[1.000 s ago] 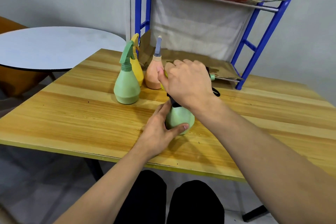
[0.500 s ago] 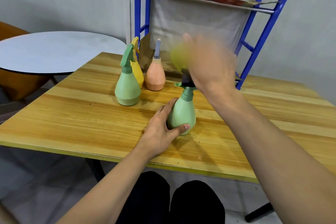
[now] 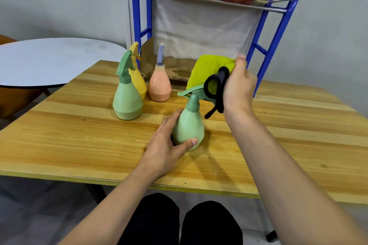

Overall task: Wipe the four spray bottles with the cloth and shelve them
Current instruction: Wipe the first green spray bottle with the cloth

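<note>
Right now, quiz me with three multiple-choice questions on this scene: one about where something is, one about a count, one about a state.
1. Where is the orange spray bottle?
A. On the wooden table, in front of the blue shelf
B. On the round grey table
C. On the top shelf

2. How many spray bottles stand on the wooden table?
A. Two
B. Three
C. Four

3. What is the left hand doing?
A. Resting flat on the table
B. Gripping the base of the near green bottle
C. Holding the cloth

Answers: 1 A, it stands on the wood near the shelf's bottom tier. 2 C, two green, one yellow, one orange. 3 B, fingers and thumb wrap its base, while the right hand holds the green cloth.
</note>
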